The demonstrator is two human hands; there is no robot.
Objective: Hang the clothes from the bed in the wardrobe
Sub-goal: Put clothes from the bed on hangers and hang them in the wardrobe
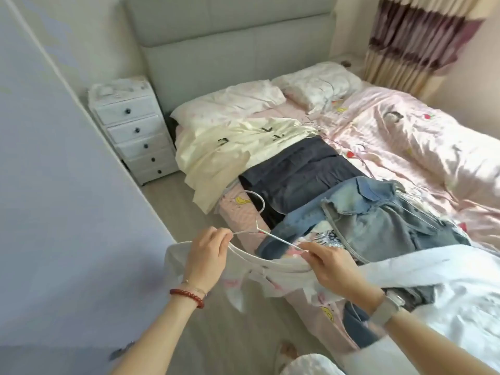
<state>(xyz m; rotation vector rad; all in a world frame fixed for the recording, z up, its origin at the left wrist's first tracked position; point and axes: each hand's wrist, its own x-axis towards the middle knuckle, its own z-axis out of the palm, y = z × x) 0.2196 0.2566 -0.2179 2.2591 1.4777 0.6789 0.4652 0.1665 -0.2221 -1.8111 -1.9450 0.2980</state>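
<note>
my left hand [207, 255] pinches the thin white wire hanger [266, 235] and the neckline of the white cotton shirt [284, 269]; my right hand [331, 266] grips its other arm, at the bed's [405, 125] near-left edge. a loose pinch could slip the neckline off, or the hook could snag the pale blue denim jeans [365, 212].

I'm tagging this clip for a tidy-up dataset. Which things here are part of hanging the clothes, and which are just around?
Part of the job:
- white hanger, held by left hand and right hand
- white garment at the hands
- cream top
- dark jeans
- light denim

Just around:
- pillows
- drawer unit
- curtain
- headboard
</note>
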